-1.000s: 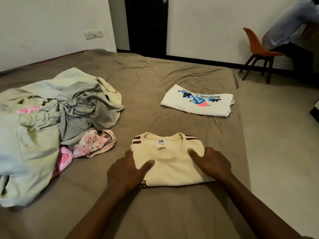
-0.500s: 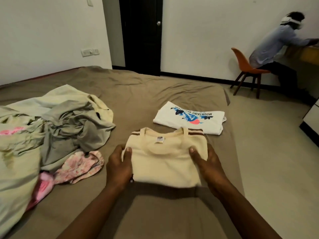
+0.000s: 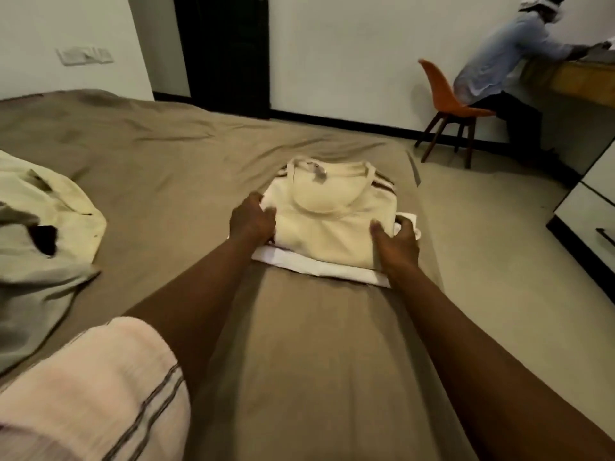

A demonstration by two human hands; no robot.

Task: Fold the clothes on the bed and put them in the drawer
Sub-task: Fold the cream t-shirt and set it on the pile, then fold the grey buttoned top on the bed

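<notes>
A folded cream shirt [image 3: 327, 216] with brown shoulder stripes lies on top of a folded white T-shirt [image 3: 316, 264], near the right edge of the brown bed [image 3: 166, 168]. My left hand [image 3: 252, 221] grips the cream shirt's left side, fingers curled round its edge. At the right side my right hand [image 3: 396, 242] holds the stack, thumb on the cream shirt and fingers curled round the edge. Only the white T-shirt's front and right edges show. A heap of unfolded clothes [image 3: 43, 224] lies at the left of the bed.
A white drawer unit [image 3: 590, 214] with a dark handle stands on the floor at the right. Beyond it a person sits on an orange chair [image 3: 447, 104] at a desk. A dark door [image 3: 223, 51] is in the far wall. My pale sleeve [image 3: 96, 390] fills the lower left.
Both hands carried the folded cream shirt away from me and to the right, and it now sits on the white printed T-shirt. The view has swung right.
</notes>
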